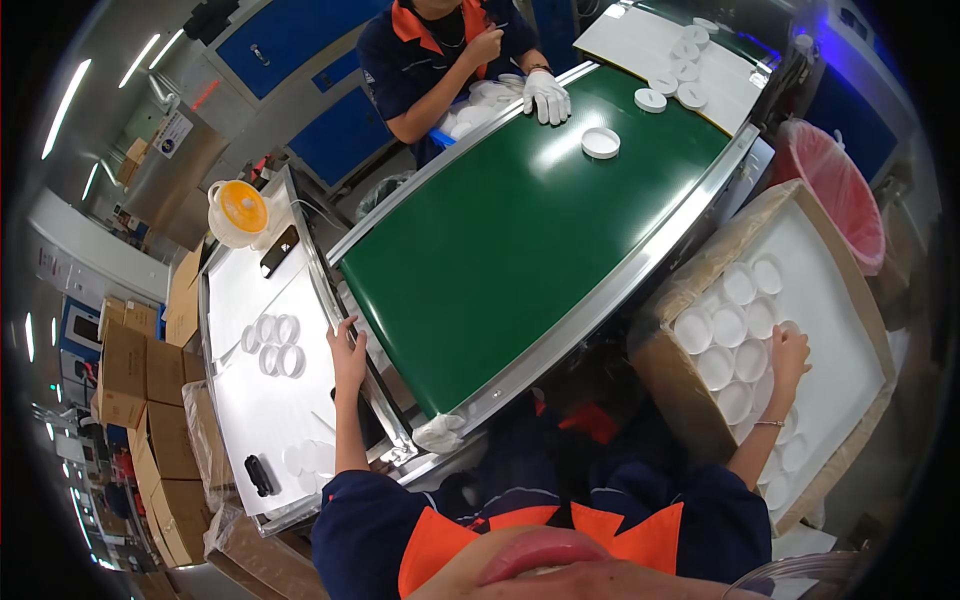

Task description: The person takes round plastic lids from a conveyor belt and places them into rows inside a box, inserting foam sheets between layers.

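My left hand (348,352) hangs at the seam between the white side table and the green conveyor belt (500,260). Its fingers are spread and nothing is in them. At the right, my right hand (790,355) reaches into a cardboard box (830,400) lined in white. Its fingers close on a white round lid (790,327), mostly hidden by the fingertips. Beside that hand, several white round lids (716,368) lie in rows in the box. One more shallow white lid (600,143) rests on the belt, toward its far end.
Across the belt a co-worker's gloved hand (546,97) rests on the conveyor edge. White discs (685,70) lie on the plate at the belt's far end. The side table (235,400) holds clear rings (290,360), a phone (280,251) and a black tool (258,476). A pink-lined bin (835,190) stands behind the box.
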Demonstrator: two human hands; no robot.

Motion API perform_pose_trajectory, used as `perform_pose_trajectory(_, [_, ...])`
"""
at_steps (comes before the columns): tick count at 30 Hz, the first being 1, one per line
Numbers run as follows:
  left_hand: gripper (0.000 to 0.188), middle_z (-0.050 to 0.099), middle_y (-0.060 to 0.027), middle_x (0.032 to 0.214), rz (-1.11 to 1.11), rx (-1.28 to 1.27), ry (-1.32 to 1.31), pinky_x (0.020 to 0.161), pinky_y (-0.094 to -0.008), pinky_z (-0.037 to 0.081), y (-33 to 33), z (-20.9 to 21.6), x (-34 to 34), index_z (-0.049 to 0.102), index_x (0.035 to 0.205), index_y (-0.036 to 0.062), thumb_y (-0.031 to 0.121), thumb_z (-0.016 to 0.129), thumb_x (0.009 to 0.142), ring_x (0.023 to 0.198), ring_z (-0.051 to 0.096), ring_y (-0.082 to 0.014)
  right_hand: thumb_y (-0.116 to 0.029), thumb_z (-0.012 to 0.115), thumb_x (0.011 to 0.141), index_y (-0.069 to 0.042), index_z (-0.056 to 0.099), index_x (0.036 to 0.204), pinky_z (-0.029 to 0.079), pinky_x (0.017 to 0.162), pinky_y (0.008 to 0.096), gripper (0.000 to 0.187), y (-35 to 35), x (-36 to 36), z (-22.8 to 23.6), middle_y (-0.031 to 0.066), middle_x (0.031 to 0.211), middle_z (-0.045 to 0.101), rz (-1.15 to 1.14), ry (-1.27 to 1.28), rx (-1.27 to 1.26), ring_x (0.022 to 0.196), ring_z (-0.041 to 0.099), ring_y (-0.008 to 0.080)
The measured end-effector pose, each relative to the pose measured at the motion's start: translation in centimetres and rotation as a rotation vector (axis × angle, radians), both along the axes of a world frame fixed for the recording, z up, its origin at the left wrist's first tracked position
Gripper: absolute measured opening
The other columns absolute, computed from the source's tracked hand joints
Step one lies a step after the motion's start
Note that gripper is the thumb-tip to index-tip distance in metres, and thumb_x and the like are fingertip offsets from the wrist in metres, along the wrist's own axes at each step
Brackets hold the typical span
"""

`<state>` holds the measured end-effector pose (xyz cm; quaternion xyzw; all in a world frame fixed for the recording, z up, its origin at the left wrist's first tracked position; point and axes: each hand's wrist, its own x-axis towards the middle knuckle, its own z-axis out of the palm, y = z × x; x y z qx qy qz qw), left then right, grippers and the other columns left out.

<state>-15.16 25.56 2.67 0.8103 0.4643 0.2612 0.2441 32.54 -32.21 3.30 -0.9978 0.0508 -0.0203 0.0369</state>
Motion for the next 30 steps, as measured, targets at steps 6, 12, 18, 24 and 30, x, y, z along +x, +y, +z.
perform_pose_trajectory(6, [0.036,0.036,-0.0302,0.136,0.03,-0.025,-0.032,0.097,-0.039,0.041,0.9,-1.0,0.1,0.057,0.124,0.0109,0.014,0.059,0.089,0.122,0.047,-0.0403,-0.047,0.052,0.094,-0.006,0.068,0.094,0.027,0.104,0.0688,0.044,0.5,0.1,1.5,0.0158,0.111,0.062,-0.006,0.154,0.04,0.114,0.054,0.0379])
perform_pose_trajectory(12, [0.035,0.035,-0.0304,0.138,0.059,-0.128,-0.057,0.096,-0.0385,0.041,-0.2,0.0,1.4,0.058,0.124,0.0107,0.013,0.059,0.089,0.121,0.048,-0.04,-0.047,0.051,0.094,-0.007,0.07,0.092,0.023,0.105,0.0695,0.045,0.7,-0.7,3.3,0.0158,0.113,0.064,-0.024,0.266,0.038,0.114,0.055,0.0393])
perform_pose_trajectory(18, [0.035,0.034,-0.0239,0.143,0.032,0.068,0.025,0.08,-0.0296,0.044,1.9,-2.9,-0.7,0.059,0.125,0.0144,0.013,0.061,0.09,0.116,0.05,-0.025,-0.046,0.055,0.093,-0.011,0.057,0.121,0.024,0.105,0.0691,0.045,1.5,0.2,0.5,0.018,0.131,0.051,-0.107,0.066,-0.021,0.122,0.049,0.0376])
perform_pose_trajectory(24, [0.035,0.031,-0.026,0.146,0.021,0.127,0.04,0.086,-0.0311,0.044,1.5,-2.2,-0.1,0.058,0.125,0.0142,0.013,0.06,0.09,0.129,0.042,-0.0303,-0.046,0.053,0.094,-0.018,0.041,0.142,0.021,0.106,0.0692,0.057,2.2,2.5,-5.4,0.0196,0.145,0.038,0.346,-0.296,0.201,0.137,0.032,0.0377])
perform_pose_trajectory(30, [0.036,0.031,-0.0274,0.145,0.01,-0.026,-0.021,0.082,-0.0306,0.044,0.8,-1.1,0.2,0.058,0.126,0.0144,0.013,0.06,0.09,0.115,0.051,-0.0273,-0.049,0.047,0.097,-0.021,0.037,0.147,0.013,0.11,0.0688,0.058,5.2,0.9,-4.3,0.0181,0.151,0.029,0.287,-0.151,0.085,0.142,0.023,0.0357])
